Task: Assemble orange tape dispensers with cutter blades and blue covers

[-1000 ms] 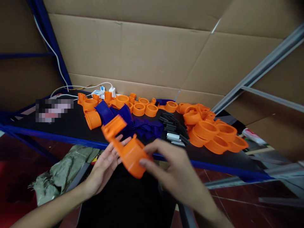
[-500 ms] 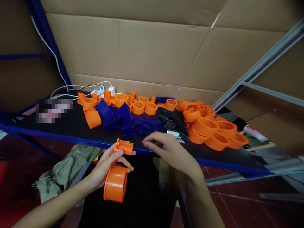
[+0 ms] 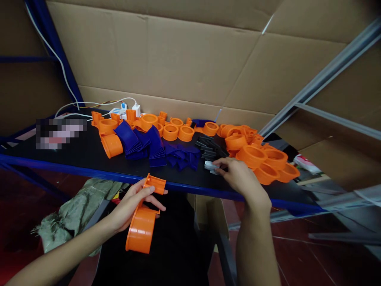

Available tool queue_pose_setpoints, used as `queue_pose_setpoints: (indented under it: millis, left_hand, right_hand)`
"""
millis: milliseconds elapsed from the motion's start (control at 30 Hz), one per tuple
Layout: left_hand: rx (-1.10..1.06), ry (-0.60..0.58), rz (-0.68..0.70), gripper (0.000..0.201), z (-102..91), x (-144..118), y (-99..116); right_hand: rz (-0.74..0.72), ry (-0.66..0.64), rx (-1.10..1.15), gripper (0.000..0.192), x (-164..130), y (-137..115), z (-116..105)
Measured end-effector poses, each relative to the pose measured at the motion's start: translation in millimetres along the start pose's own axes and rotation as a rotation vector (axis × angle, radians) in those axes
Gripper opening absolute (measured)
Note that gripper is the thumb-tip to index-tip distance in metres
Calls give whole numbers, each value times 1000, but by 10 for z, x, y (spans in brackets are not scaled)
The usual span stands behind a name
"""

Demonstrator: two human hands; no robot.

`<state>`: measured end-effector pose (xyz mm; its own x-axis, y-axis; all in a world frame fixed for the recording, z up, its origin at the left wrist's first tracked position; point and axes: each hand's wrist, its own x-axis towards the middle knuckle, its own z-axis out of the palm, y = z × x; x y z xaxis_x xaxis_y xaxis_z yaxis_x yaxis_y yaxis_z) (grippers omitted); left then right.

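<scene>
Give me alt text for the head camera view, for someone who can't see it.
A person's left hand holds an orange plastic housing below the edge of a black table, while the right hand reaches to small black and silver pieces on it. Orange rings and dark blue parts lie across the table, with cardboard behind.

Your left hand (image 3: pixel 131 206) grips an orange plastic housing (image 3: pixel 142 226): a round, drum-shaped shell with a rectangular open-topped neck, held below the tabletop edge with the round face tilted toward you. Your right hand (image 3: pixel 238 176) rests its fingertips on a small silver-grey piece (image 3: pixel 210 167), lying flat beside the pile of black strips (image 3: pixel 208 147).
</scene>
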<state>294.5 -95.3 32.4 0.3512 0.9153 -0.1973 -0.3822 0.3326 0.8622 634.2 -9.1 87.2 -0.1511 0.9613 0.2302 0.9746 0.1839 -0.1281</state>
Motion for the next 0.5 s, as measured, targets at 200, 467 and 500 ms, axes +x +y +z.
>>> queue_pose_setpoints:
  millis: [200,467,500]
  left_hand:
    - [-5,-6,-27,33,-5,-2,-10]
    - [3,-25,-24,32,4,-20,0]
    - [8,-26,-25,32,7,-21,3]
  right_hand:
    - [33,74,-40,17,78,-32,68]
    - [0,143,-29,12,109,-34,134]
    - [3,149,-12,12,109,-27,129]
